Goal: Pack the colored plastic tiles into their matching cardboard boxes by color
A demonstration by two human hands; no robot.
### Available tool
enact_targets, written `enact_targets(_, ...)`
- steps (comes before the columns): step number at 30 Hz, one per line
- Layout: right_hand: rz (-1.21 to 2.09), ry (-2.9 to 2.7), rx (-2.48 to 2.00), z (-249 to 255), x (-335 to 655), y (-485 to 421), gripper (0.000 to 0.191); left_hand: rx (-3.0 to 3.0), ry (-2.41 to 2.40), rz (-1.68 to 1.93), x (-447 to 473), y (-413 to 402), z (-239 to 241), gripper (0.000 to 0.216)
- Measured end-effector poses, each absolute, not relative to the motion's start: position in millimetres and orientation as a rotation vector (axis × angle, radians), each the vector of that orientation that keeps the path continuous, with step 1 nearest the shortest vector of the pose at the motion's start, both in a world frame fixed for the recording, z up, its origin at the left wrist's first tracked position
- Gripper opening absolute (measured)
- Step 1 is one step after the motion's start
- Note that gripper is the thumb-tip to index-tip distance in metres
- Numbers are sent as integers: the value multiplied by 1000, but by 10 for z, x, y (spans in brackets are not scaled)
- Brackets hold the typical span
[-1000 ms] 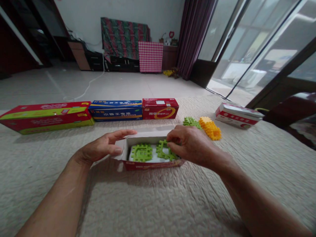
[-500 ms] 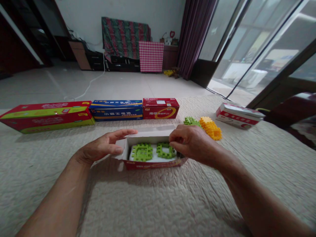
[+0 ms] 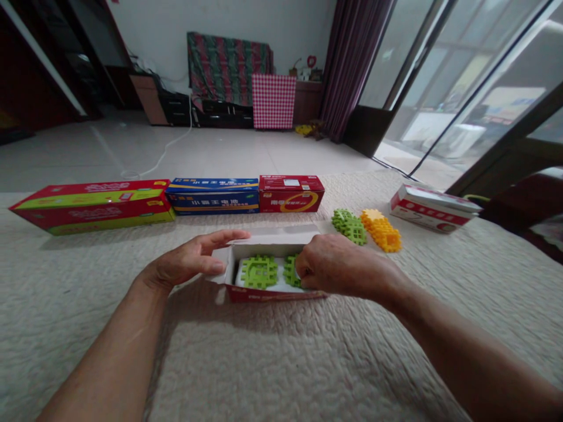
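A small open red-and-white box (image 3: 272,294) lies on the quilted cover in front of me. Two green interlocking plastic tiles lie inside it: one (image 3: 259,271) on the left, another (image 3: 291,271) on the right. My left hand (image 3: 193,261) rests against the box's left end, fingers stretched along its flap. My right hand (image 3: 336,265) is curled over the box's right end, fingertips pressed on the right green tile. More green tiles (image 3: 349,225) and a stack of orange tiles (image 3: 380,230) lie behind my right hand.
Three closed boxes stand in a row at the far side: a long red-and-yellow one (image 3: 94,198), a blue one (image 3: 213,196), a short red one (image 3: 291,193). A red-and-white box (image 3: 433,206) lies at the right. Beyond is tiled floor with a white cable.
My right hand has lowered the right green tile flat into the box and now covers its right end. The left hand has stayed on the box's left end.
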State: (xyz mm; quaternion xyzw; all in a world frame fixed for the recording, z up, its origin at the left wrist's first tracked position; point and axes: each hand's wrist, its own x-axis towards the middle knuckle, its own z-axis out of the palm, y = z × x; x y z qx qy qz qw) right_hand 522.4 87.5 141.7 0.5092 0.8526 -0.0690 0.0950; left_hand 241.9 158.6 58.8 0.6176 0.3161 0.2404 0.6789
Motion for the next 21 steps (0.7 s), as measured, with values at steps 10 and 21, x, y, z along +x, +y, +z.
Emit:
enact_targets(10,-154,2543,1408,1425,5236,931,19,1386,701,542,2423,1583,588,76)
enact_targets(21,-377,2842,1561,1532,5774,971,19,1407,703,528,2415,1595,593,74)
